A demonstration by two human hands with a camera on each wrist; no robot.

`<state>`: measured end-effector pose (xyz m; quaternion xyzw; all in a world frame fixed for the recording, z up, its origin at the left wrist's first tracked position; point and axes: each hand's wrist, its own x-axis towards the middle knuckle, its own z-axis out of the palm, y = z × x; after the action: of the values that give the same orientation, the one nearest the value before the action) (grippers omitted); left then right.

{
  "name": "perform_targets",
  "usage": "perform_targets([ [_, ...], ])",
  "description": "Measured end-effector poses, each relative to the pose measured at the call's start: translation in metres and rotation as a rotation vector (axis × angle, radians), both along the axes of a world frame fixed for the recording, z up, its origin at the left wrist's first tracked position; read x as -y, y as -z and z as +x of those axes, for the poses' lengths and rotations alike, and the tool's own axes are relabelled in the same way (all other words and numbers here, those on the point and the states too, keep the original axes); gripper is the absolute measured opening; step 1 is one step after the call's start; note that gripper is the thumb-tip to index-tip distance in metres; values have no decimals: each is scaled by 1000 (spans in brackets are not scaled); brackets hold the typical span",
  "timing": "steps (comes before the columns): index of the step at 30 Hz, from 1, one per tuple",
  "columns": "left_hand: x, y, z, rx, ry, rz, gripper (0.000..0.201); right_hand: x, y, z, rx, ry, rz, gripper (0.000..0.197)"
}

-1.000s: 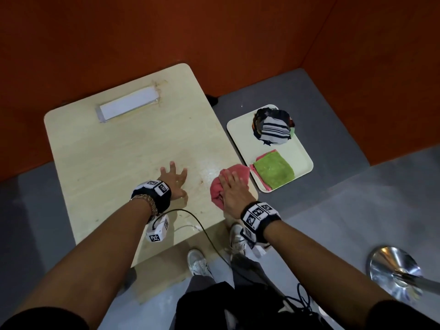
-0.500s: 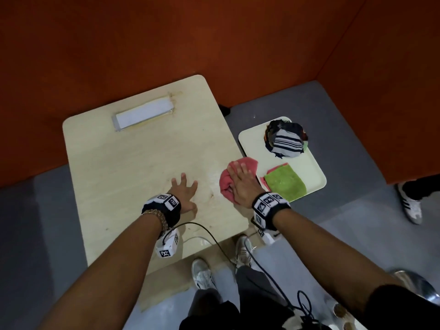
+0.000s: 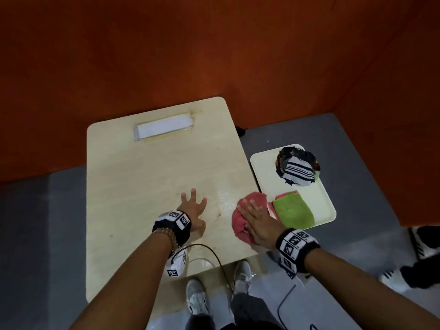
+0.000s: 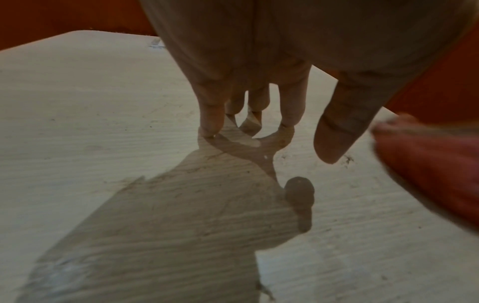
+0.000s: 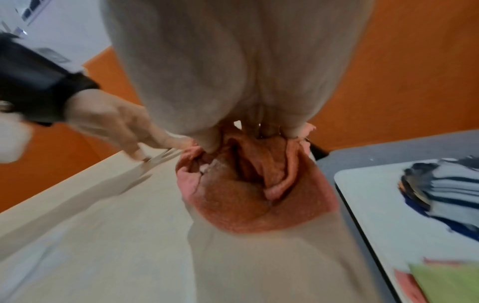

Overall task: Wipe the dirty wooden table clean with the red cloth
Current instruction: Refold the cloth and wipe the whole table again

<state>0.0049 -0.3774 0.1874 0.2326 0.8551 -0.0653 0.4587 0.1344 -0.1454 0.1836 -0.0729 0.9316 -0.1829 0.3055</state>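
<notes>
**Cloth Held Flat at the Table's Right Edge**

Since the earlier frame, little is changed in the hands themselves; the camera view is tipped so that the wooden table (image 3: 152,177) sits lower in the picture, and the red cloth (image 3: 240,225) is kept at the near right edge under the right hand (image 3: 259,225).

The cloth is bunched, not spread flat — folds are seen beneath the palm in the right wrist view. It is pressed down by straight fingers laid over it; no curled grip is shown. The left hand (image 3: 192,210) is braced on the bare wood with its fingers spread and only the tips touching, and nothing is held by it.

The coming stroke is judged to turn on one relation: the unwiped surface lies to the left of and beyond the cloth, with faint smears (image 3: 221,206) and dark specks just between the two hands. The right hand is the one on the cloth, so a sweep leftward and away from the body is called for — and the left hand stands in that path.

Beside the table, a tray (image 3: 264,167) is set with a green cloth (image 3: 292,213) and a striped bundle (image 3: 297,169).
</notes>
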Motion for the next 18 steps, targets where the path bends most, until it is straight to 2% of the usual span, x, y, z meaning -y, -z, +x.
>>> perform_targets([
  [2,0,1,0,0,-27,24,88,5,7,-48,-24,-6,-2,62],
  [5,2,3,0,17,-76,61,93,19,5,-113,-24,-21,21,71],
  [7,3,1,-2,27,-102,76,98,30,3,-141,-25,7,11,75],
  [9,5,-5,-3,33,-123,86,98,38,2,-147,-47,16,34,74],
  [11,6,-11,-5,24,-131,103,93,42,1,-127,-82,-30,95,78],
  [13,8,-18,-5,-17,-127,121,86,45,2,-87,-82,-115,75,85],
  [16,16,-24,-3,-78,-170,175,79,49,14,-4,-114,-228,10,68],
  [18,26,-25,0,-113,-231,207,76,49,21,36,-149,-287,43,60],
])
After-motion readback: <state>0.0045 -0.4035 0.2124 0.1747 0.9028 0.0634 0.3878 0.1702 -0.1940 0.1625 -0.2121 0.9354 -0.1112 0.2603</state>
